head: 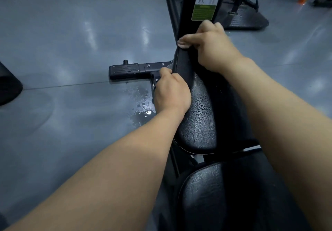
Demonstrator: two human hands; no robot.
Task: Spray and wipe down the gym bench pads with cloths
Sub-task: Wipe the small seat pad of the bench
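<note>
A black gym bench runs up the middle of the head view. Its upper pad (199,123) is wet, with beads of liquid on the leather. A second pad (215,194) lies nearer to me, below a gap. My left hand (170,92) grips the left edge of the upper pad, fingers curled under it. My right hand (210,45) sits at the pad's far end, fingers curled over a small pale cloth (182,44) of which only a corner shows. No spray bottle is in view.
The bench's black base foot (129,69) lies on the grey floor at the left, with a puddle (142,112) beside it. A black upright with an exercise sticker (204,2) rises beyond the pad. Other machine bases (246,18) stand at the back right, and a dark object (9,87) at the left edge.
</note>
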